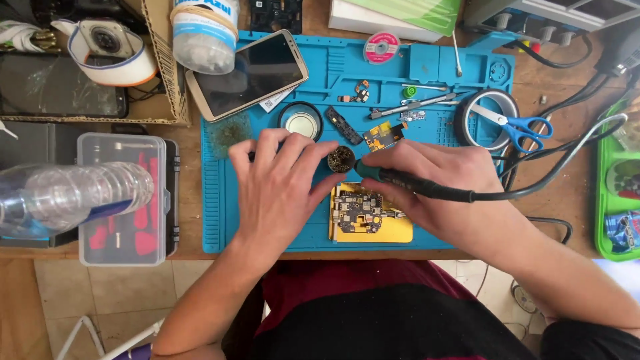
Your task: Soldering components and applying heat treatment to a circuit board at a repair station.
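Observation:
My right hand (427, 177) grips a dark soldering iron (400, 180) whose tip points left into a small round brass-wool tip cleaner (341, 159). Just left of the cleaner, my left hand (280, 183) rests on the blue work mat (320, 73) with fingers spread, fingertips near the cleaner; a dark slim thing under the fingers is mostly hidden. A phone circuit board (360, 210) lies on a yellow holder (393, 230) just below both hands. The iron's black cable (533, 187) runs off to the right.
On the mat: a smartphone (250, 73), a round tin (301, 122), small board parts (383, 135), tweezers (413, 105), a solder-wick reel (381, 47), tape ring with blue scissors (520, 125). Left: plastic bottle (67, 197), clear box (123, 200), cardboard box (163, 67). Right: green tray (617, 193).

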